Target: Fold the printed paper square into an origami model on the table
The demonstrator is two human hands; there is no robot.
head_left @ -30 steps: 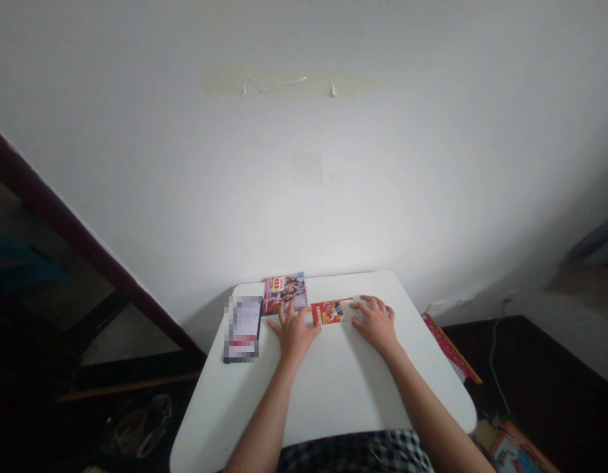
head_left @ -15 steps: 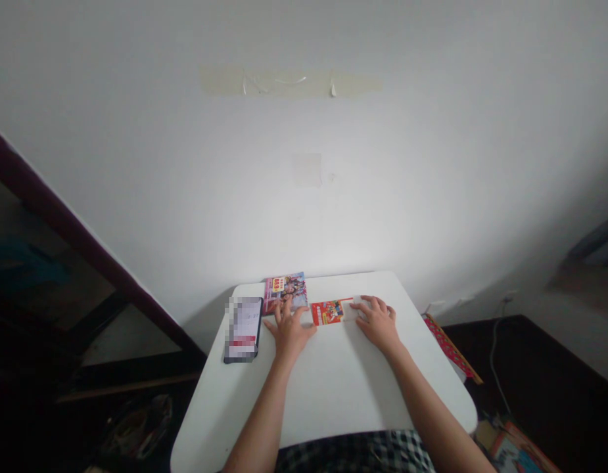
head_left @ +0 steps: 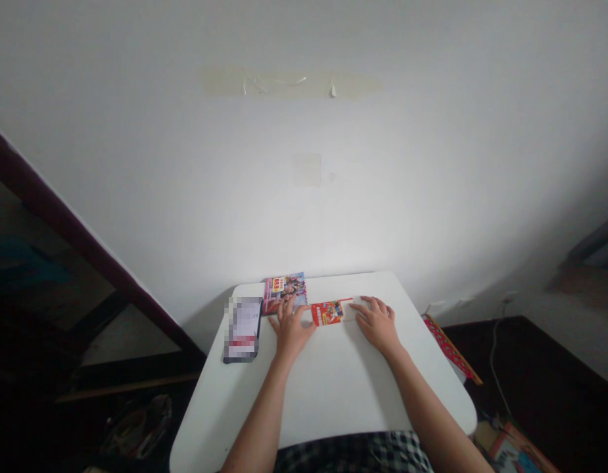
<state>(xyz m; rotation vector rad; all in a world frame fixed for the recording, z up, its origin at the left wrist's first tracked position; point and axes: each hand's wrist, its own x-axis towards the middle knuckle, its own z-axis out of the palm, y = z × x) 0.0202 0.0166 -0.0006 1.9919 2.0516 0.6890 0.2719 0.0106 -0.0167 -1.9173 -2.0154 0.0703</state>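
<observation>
A small red printed packet [head_left: 327,312] lies flat near the far edge of a white table [head_left: 333,387]. My left hand [head_left: 290,326] rests flat beside its left end, fingers spread, fingertips touching a pink printed card pack [head_left: 284,292]. My right hand [head_left: 376,322] lies flat over the packet's pale right end, fingers apart. Neither hand grips anything.
A phone [head_left: 243,328] with a lit screen lies at the table's left edge. A white wall stands right behind the table. A red patterned strip [head_left: 451,350] leans beside the table's right side. Clutter lies on the dark floor at both lower corners.
My left hand has shifted slightly left and away from the red packet toward the pink pack. My right hand has barely moved.
</observation>
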